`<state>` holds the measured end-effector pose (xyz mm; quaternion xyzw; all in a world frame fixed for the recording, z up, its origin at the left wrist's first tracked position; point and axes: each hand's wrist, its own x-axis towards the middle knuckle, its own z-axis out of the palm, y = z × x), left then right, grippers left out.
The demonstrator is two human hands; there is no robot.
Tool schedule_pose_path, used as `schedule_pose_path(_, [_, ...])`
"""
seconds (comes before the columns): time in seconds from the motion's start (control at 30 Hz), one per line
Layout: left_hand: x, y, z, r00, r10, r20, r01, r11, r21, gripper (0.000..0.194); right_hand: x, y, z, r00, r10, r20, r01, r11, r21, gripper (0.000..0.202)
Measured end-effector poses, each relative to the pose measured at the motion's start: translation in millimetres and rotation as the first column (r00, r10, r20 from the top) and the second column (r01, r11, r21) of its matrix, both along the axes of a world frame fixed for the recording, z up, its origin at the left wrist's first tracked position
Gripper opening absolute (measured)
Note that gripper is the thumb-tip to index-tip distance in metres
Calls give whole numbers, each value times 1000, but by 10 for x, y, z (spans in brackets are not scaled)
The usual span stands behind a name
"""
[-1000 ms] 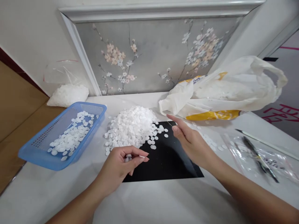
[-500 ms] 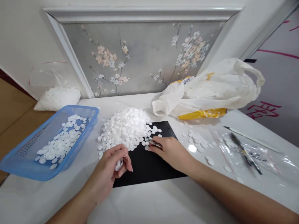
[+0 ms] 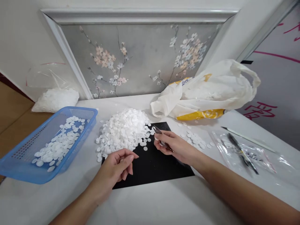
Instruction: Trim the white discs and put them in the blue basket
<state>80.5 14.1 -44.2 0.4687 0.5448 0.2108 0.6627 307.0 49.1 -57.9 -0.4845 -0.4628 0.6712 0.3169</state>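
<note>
In my right hand (image 3: 174,145) is a pair of metal tweezers (image 3: 157,130), its tips raised at the right edge of the pile of small white discs (image 3: 127,126). A white disc shows beside the fingers of that hand. My left hand (image 3: 118,167) is closed with curled fingers in front of the pile; the discs in its palm are mostly hidden. Both hands are over a black mat (image 3: 152,170), which lies partly under the pile. A few loose discs (image 3: 145,148) are scattered on the mat between the hands.
To the left, a blue plastic basket (image 3: 77,150) holds more discs. Behind it leans a clear bag of white pieces (image 3: 57,100). A white and yellow plastic bag (image 3: 201,114) sits at the back right. Stray discs, clear bags and a black pen (image 3: 241,150) lie at the right.
My right hand has drawn back a little from the loose discs, and the tweezers now point upward. The left hand has turned, with its index finger stretched farther right; its discs are less visible.
</note>
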Motion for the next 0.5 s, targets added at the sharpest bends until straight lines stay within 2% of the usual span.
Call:
schedule_pose_path(0.1, [49, 20, 12, 971, -90, -221, 134, 972, 194, 29, -26, 65, -8, 999, -33, 18, 32, 999, 37, 16])
schedule_pose_path(0.17, [99, 46, 38, 901, -102, -423, 247, 920, 305, 24, -58, 103, -30, 995, -38, 92, 28, 994, 103, 3])
schedule_pose_path(0.23, [158, 90, 66, 806, -65, -589, 345, 859, 377, 18, -99, 123, -64, 965, -53, 258, -15, 967, 255, 12])
schedule_pose_path(0.27, [188, 120, 76, 763, -35, -645, 386, 826, 411, 15, -121, 124, -82, 929, -73, 364, -64, 934, 352, 11])
schedule_pose_path(0.37, [271, 235, 78, 714, 20, -700, 463, 736, 493, 11, -185, 106, -125, 834, -103, 542, -224, 834, 504, 4])
schedule_pose_path(0.5, [362, 394, 34, 719, 11, -695, 513, 666, 542, 12, -206, 100, -129, 823, -79, 563, -266, 822, 503, 4])
